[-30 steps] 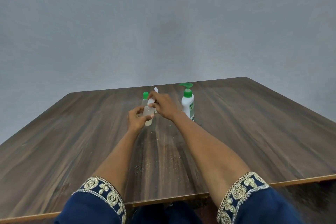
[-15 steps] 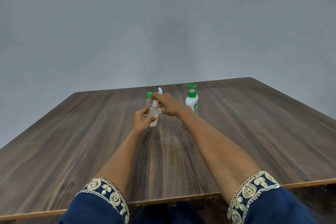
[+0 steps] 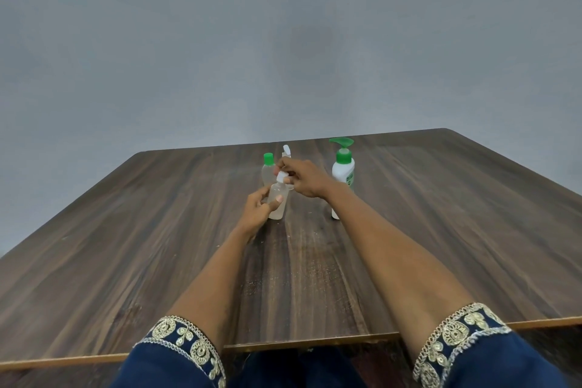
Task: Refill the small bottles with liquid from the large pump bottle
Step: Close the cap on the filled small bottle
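Note:
A small clear bottle (image 3: 278, 201) with a white cap (image 3: 281, 176) stands on the wooden table (image 3: 126, 230). My left hand (image 3: 259, 208) grips its body from the left. The fingers of my right hand (image 3: 304, 178) pinch the white cap on top. Behind them stand two more small bottles: a clear bottle with a green cap (image 3: 267, 168) and another with a white top (image 3: 287, 151), mostly hidden by my right hand. The large white pump bottle (image 3: 343, 172) with a green pump head stands to the right, partly behind my right forearm.
A plain grey wall rises behind the table's far edge. The table's near edge (image 3: 299, 345) runs just above my blue embroidered sleeves (image 3: 176, 356).
Both hands stay on the small clear bottle and its cap. My right fingers have shifted slightly on the cap. The view has drifted a little.

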The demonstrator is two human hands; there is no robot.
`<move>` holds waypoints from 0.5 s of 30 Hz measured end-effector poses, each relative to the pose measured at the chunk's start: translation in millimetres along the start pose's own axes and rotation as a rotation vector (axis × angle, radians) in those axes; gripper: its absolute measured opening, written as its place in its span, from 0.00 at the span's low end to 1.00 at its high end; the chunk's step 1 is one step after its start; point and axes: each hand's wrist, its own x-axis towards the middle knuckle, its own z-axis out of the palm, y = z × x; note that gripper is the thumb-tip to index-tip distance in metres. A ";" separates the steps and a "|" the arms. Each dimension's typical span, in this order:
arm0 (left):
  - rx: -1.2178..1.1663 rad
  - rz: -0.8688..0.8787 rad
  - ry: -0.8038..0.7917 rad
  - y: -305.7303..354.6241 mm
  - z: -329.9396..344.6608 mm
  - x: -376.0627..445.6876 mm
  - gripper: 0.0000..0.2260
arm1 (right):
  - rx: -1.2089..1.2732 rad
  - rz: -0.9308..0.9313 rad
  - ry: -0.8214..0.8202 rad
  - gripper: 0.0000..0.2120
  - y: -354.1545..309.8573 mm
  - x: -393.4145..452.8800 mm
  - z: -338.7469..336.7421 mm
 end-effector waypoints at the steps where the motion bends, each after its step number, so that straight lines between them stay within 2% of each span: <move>1: -0.004 0.008 -0.008 0.4 0.6 -0.2 0.20 | 0.011 0.007 0.016 0.11 0.8 -0.1 0.6; 3: -0.009 0.036 0.012 0.7 2.7 -1.0 0.19 | -0.023 0.011 0.074 0.08 2.8 -1.1 2.7; 4: -0.009 0.051 0.029 1.6 4.3 -1.3 0.18 | -0.086 0.016 0.114 0.10 4.1 -1.4 3.3; 8: 0.035 0.084 0.086 0.2 6.6 0.0 0.19 | -0.386 0.081 0.232 0.26 1.5 -5.2 4.9; 10: 0.049 0.078 0.129 -2.8 6.1 2.7 0.17 | -0.344 0.087 0.271 0.27 -1.1 -7.3 3.7; 13: 0.061 0.060 0.167 -6.0 3.6 6.3 0.17 | -0.116 0.017 0.234 0.10 1.6 -6.9 0.6; 15: 0.080 0.052 0.179 -9.3 2.4 9.1 0.17 | -0.042 -0.016 0.167 0.17 3.3 -6.2 0.2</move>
